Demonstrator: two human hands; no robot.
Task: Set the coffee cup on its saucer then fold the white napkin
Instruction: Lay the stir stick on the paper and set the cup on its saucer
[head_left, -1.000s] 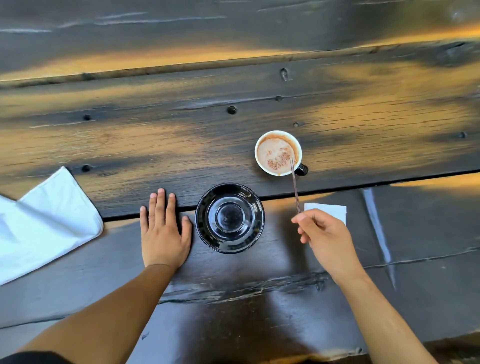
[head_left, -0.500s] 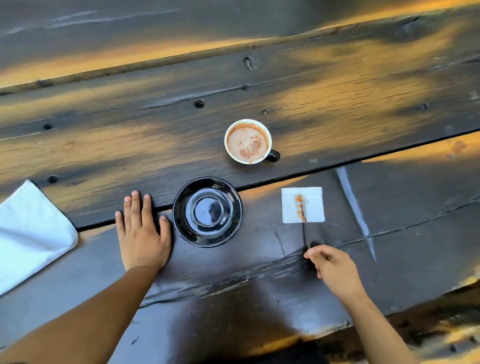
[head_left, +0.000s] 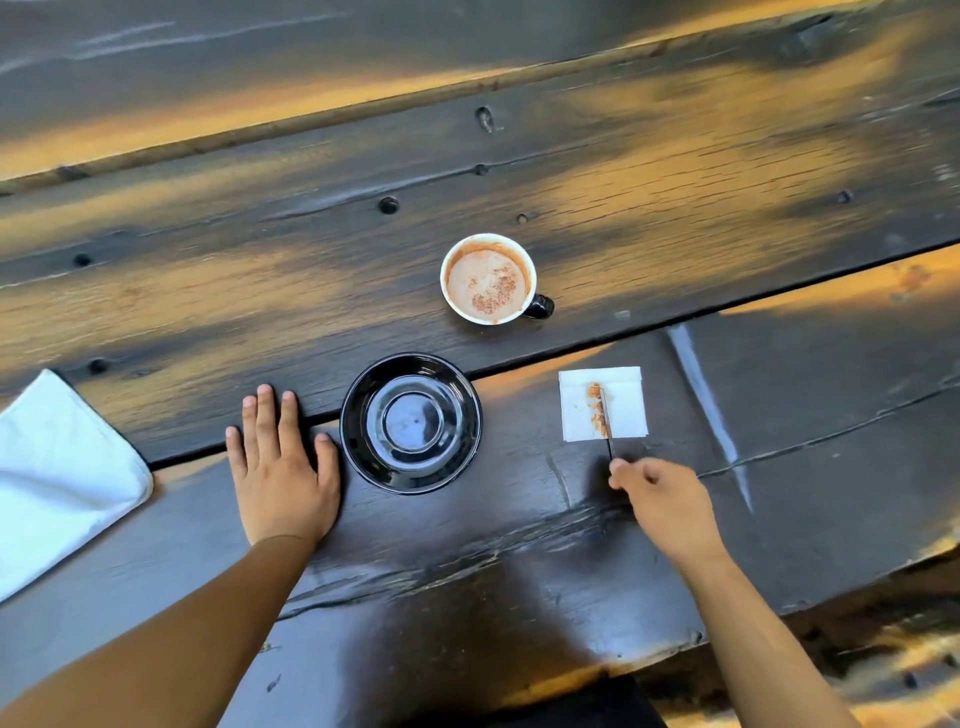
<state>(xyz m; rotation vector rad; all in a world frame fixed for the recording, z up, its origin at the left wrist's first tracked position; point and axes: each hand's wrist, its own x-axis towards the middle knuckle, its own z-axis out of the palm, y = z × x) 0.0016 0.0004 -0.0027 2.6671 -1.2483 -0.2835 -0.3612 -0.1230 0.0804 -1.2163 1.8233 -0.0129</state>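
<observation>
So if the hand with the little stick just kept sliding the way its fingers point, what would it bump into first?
Most likely the small paper square. The right hand points up along the stirrer, whose stained tip already lies on that paper. The coffee cup sits further on and slightly left.

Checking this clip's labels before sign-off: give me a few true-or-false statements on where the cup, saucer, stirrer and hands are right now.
1. The coffee cup sits on the saucer. False: the cup stands on the table beyond the saucer, which holds nothing.
2. The left hand lies flat on the table beside the saucer. True.
3. The stirrer stands in the cup. False: its stained end lies on the small paper square.
4. The right hand pinches the near end of the stirrer. True.
5. The white napkin lies at the right edge. False: it lies at the left edge, untouched.
</observation>
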